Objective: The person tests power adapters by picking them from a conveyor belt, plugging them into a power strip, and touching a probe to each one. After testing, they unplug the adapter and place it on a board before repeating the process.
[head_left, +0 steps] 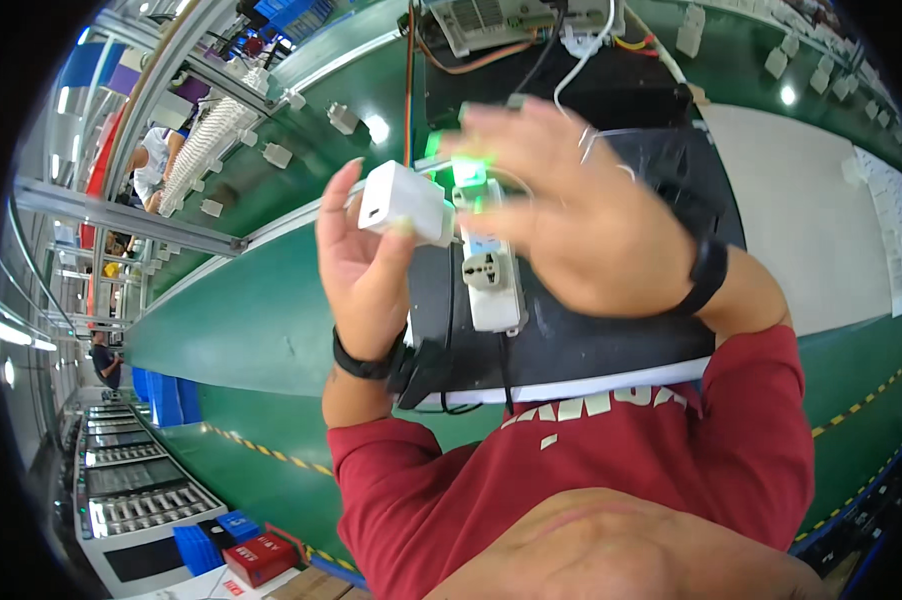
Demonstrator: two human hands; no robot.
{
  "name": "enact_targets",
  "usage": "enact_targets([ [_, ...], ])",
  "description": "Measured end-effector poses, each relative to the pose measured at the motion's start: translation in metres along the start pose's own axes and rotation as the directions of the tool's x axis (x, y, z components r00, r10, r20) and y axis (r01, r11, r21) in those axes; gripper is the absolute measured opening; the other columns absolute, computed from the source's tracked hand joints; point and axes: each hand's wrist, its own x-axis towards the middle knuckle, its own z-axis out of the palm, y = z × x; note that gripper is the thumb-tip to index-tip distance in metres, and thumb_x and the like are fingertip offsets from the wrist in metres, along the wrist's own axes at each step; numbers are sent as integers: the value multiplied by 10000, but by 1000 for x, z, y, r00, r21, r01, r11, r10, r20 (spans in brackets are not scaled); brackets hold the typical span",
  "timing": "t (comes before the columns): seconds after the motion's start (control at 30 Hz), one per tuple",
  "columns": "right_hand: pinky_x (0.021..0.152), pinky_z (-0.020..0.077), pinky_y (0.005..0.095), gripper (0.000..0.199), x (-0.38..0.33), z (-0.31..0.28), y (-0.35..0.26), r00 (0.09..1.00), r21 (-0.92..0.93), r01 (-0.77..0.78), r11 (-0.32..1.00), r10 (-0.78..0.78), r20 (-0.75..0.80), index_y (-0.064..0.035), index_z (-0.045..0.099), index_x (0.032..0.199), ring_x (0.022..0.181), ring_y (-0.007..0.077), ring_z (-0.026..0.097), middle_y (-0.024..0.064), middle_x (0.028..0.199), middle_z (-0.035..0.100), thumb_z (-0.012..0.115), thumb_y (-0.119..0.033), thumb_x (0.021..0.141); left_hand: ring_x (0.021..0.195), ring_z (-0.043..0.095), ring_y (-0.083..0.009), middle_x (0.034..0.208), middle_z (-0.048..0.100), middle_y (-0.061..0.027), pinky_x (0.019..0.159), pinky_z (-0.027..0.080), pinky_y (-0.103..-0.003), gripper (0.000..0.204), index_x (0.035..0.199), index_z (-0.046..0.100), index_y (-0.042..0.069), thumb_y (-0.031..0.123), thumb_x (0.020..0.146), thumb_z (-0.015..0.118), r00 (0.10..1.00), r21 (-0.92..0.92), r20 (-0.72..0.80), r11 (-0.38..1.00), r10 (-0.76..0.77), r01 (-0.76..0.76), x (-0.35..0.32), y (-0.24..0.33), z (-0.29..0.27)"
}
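Note:
My left hand (363,285) grips a white charger block (399,200) between thumb and fingers; a small slot shows on its near face. My right hand (596,225) is smeared by motion, its fingers reaching left beside a bright green-lit piece (468,172). Whether those fingers hold anything cannot be made out. Below them a white power strip (496,308) lies on the black mat, with a grey multi-pin socket adapter (481,270) on it. A thin pale wire loops near the right hand's fingers.
The black mat (601,350) covers the bench in front of me. At its far side stands a light instrument box (496,25) with cables. More white charger blocks (343,120) lie on the green conveyor. A grey board (806,220) is at right; a metal frame (131,212) stands left.

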Motion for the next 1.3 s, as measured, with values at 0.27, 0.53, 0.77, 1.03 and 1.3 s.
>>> enact_targets([
  [0.27, 844, 425, 336, 275, 12, 12, 60, 739, -167, 397, 902, -423, -524, 0, 575, 969, 984, 343, 522, 223, 1100, 507, 540, 39, 700, 1109, 448, -180, 1201, 446, -126, 907, 397, -300, 560, 1242, 363, -70, -38, 755, 637, 973, 213, 130, 964, -188, 158, -25, -41, -8],
  [0.53, 754, 443, 281, 243, -14, 18, 49, 940, 152, -2, 988, 54, -338, -12, 574, 953, 884, 250, 561, 144, 1061, 554, 524, 29, 719, 991, 516, -242, 1051, 508, -136, 850, 428, -317, 563, 1086, 470, 1, 90, 621, 775, 926, 577, 376, 791, -38, -201, -18, -52, -19],
  [0.77, 858, 423, 358, 281, -21, 55, 51, 875, 211, -483, 850, 454, 170, -4, 586, 984, 981, 287, 541, 131, 1061, 572, 600, -162, 751, 1166, 418, -234, 1259, 409, -142, 1014, 281, -393, 633, 1288, 297, -33, 97, 767, 633, 965, -35, 263, 999, -25, 35, 2, -53, -27],
  [1.03, 814, 447, 375, 212, -32, 78, 57, 992, 29, -120, 992, 121, -32, -44, 585, 939, 966, 275, 557, 80, 1037, 593, 590, -104, 736, 1059, 523, -251, 1164, 523, -174, 914, 383, -316, 468, 1214, 438, -15, -13, 763, 561, 979, 575, 198, 815, -52, -73, 25, -83, -22],
  [1.3, 654, 489, 249, 175, -7, 36, 25, 872, 474, -356, 805, 469, -142, 6, 452, 945, 759, 197, 638, 147, 917, 634, 442, -168, 924, 937, 587, -251, 1011, 611, -120, 991, 294, -368, 380, 1157, 486, -3, 55, 791, 571, 981, 630, 176, 775, -82, -48, 32, -85, -28],
])
